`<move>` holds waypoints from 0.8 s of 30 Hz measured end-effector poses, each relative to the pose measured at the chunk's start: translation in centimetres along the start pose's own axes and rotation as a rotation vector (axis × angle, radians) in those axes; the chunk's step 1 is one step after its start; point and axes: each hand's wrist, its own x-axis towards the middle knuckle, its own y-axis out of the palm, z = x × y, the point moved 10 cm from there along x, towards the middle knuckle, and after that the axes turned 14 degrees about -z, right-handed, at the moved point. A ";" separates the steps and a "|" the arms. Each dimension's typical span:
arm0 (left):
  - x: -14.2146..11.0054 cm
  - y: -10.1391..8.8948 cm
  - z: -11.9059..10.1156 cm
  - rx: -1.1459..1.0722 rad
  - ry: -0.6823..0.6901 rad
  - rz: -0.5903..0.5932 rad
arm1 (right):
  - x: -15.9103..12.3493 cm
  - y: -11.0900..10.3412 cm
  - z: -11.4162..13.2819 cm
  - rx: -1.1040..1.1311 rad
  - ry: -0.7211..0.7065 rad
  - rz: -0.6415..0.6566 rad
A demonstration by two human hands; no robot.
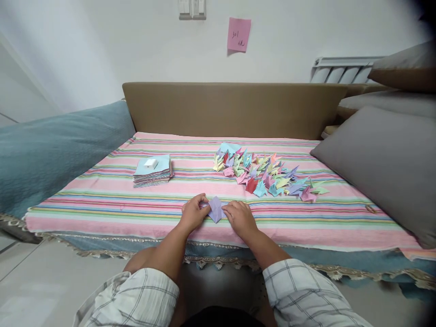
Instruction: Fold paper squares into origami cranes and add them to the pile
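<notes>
My L hand (195, 212) pinches the left corner of the purple paper (215, 210), thumb + index tight on it; my R hand (241, 219) has its fingertips closed on the right corner. So the paper sits btwn my hands, a folded diamond w/ one point toward me, one away, touching both, on the striped sheet (112, 213) near its front edge. Can't tell exactly which R fingers grip, too small to see.

Beyond my L hand, off to the left, is the paper stack (153, 178), light blue sheet on top w/ a small white box (151, 163) on it. Past my R hand, up & right, lies a spread of multicolored paper cranes (269, 177), nearest ones apart from my fingers. Far R: big grey cushion (378, 159) on the sheet.
</notes>
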 end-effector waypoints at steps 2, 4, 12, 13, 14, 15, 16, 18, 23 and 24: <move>-0.1 0.0 -0.4 0.058 0.015 -0.010 | 0.0 0.1 -0.1 0.005 -0.002 0.010; -0.2 0.1 -0.9 0.123 0.051 -0.003 | 0.1 0.2 -0.1 0.010 -0.003 0.020; -1.1 1.3 -2.4 0.285 0.202 0.071 | 0.3 0.4 -0.2 0.007 0.021 0.083; -1.2 1.4 -2.5 0.289 0.209 0.074 | 0.3 0.4 -0.3 0.005 0.024 0.088; -1.3 1.5 -2.5 0.294 0.212 0.079 | 0.3 0.4 -0.3 0.003 0.025 0.090; -1.4 1.6 -2.4 0.299 0.214 0.084 | 0.3 0.5 -0.3 0.002 0.027 0.092; -1.4 1.6 -2.4 0.304 0.216 0.089 | 0.3 0.5 -0.3 -0.001 0.028 0.094; -1.5 1.7 -2.4 0.309 0.218 0.091 | 0.4 0.6 -0.4 -0.009 0.035 0.096; -1.6 1.7 -2.7 0.309 0.222 0.103 | 0.4 0.7 -0.5 -0.023 0.051 0.115; -1.7 1.8 -2.7 0.318 0.218 0.110 | 0.3 0.7 -0.6 -0.023 0.054 0.125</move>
